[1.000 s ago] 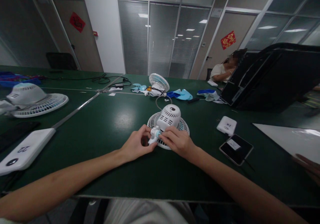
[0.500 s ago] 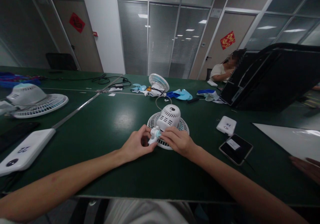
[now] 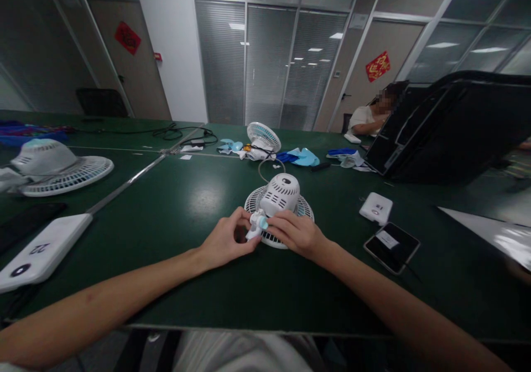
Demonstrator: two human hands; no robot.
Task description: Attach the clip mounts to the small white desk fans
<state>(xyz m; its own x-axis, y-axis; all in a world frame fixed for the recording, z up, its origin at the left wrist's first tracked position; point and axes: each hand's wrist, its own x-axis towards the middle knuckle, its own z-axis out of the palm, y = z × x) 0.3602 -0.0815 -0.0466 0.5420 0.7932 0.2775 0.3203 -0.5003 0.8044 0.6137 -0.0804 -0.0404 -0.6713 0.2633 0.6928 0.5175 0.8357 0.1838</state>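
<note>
A white fan [image 3: 282, 195] lies grille-down on the green table in front of me, its rounded motor housing facing up. At its near side is a white bracket [image 3: 254, 230] with a light blue knob [image 3: 263, 223]. My left hand [image 3: 228, 236] is closed around the bracket, thumb and index finger on either side of it. My right hand [image 3: 296, 232] pinches the blue knob from the right; its fingertips partly hide the knob. Part of the grille [image 3: 307, 210] is covered by my right hand.
Another fan [image 3: 53, 167] lies at the left, and a smaller-looking fan [image 3: 263, 140] stands farther back among blue fan blades [image 3: 305, 156]. White power banks [image 3: 376, 207] and a phone [image 3: 391, 247] lie around. A black case [image 3: 452, 129] stands at right, near a seated person [image 3: 367, 120].
My hands and the fan have hardly moved; the blue knob looks slightly turned. At the right edge, the white sheet has shifted rightward along with another person's hand.
</note>
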